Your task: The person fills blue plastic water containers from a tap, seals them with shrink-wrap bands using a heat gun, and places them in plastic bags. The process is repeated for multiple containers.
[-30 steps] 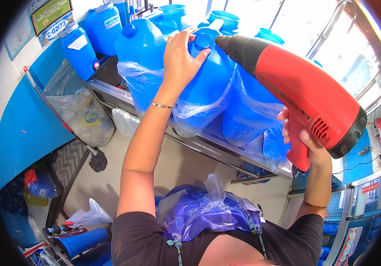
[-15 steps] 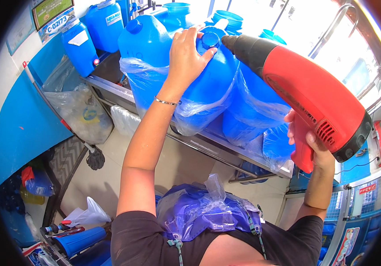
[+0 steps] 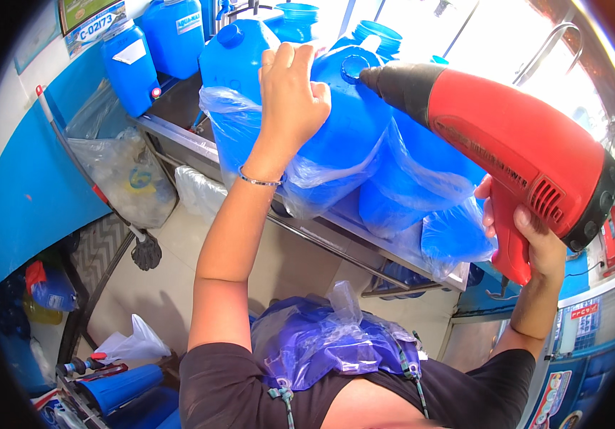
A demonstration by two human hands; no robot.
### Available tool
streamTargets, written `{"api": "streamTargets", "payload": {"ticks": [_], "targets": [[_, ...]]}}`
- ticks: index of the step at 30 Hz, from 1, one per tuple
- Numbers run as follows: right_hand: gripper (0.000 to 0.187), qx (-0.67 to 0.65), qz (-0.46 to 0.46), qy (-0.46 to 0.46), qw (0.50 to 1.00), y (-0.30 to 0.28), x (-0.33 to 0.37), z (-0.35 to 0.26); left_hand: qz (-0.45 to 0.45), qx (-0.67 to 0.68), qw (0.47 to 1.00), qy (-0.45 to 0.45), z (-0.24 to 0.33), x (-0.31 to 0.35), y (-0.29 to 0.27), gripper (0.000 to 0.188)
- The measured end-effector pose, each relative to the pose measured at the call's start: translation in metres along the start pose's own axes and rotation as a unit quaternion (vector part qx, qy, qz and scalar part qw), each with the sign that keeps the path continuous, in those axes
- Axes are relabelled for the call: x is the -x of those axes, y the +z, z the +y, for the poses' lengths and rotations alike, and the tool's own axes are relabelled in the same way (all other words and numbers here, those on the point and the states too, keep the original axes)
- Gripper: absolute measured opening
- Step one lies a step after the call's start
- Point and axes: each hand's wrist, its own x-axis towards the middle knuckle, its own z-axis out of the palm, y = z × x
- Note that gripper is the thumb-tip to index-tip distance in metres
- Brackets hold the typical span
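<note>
Nearest me is the person's dark shirt (image 3: 218, 386), with a crumpled purple plastic apron (image 3: 322, 343) across the front. Both bare arms reach forward to the metal table (image 3: 182, 145).

The right hand (image 3: 542, 239) is wrapped firmly around the handle of a red heat gun (image 3: 518, 146), holding it in the air above the table's near right corner. Its dark nozzle (image 3: 400, 87) points left, the tip right by the blue cap (image 3: 355, 67) of a big blue jug (image 3: 343, 129).

That jug stands at the middle of the table's near edge, clear film (image 3: 329, 175) loose around its lower part. The left hand (image 3: 292, 100), a bracelet (image 3: 259, 179) at its wrist, is up at the jug's left shoulder with the fingers loosely curled; from here I cannot tell whether it has hold of anything.

A second capped jug (image 3: 236, 68) stands just to the left along that edge, and a film-wrapped blue container (image 3: 407, 182) to the right, with a smaller bagged blue bundle (image 3: 458, 232) near the right corner.

Toward the far edge are two open-mouthed blue containers (image 3: 379, 39), and at the left end two blue containers with white labels (image 3: 130, 68).
</note>
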Motion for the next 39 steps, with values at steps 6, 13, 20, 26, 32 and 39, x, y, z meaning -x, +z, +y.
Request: {"api": "streamTargets", "payload": {"ticks": [6, 13, 20, 26, 32, 39], "targets": [[0.062, 0.056, 0.022, 0.005, 0.998, -0.001, -0.010, -0.015, 0.108, 0.027, 0.994, 0.005, 0.004, 0.006, -0.031, 0.031], [0.057, 0.071, -0.001, 0.004, 0.997, 0.006, -0.017, -0.029, -0.020, 0.237, 0.971, -0.021, 0.041, 0.050, -0.032, 0.023], [0.055, 0.087, 0.034, 0.008, 0.996, 0.006, -0.016, -0.027, -0.204, 0.337, 0.915, -0.090, 0.071, 0.092, -0.028, 0.023], [0.043, -0.019, -0.007, 0.030, 0.999, 0.002, -0.014, -0.016, -0.293, 0.589, 0.739, -0.146, 0.108, 0.082, -0.006, 0.028], [0.047, -0.057, 0.054, -0.027, 0.997, 0.011, -0.006, 0.004, -0.319, 0.798, 0.455, -0.234, 0.148, 0.068, 0.016, 0.042], [0.047, -0.061, 0.146, -0.023, 0.987, 0.023, 0.002, 0.023, -0.274, 0.856, 0.332, -0.287, 0.173, 0.069, 0.026, 0.043]]}}
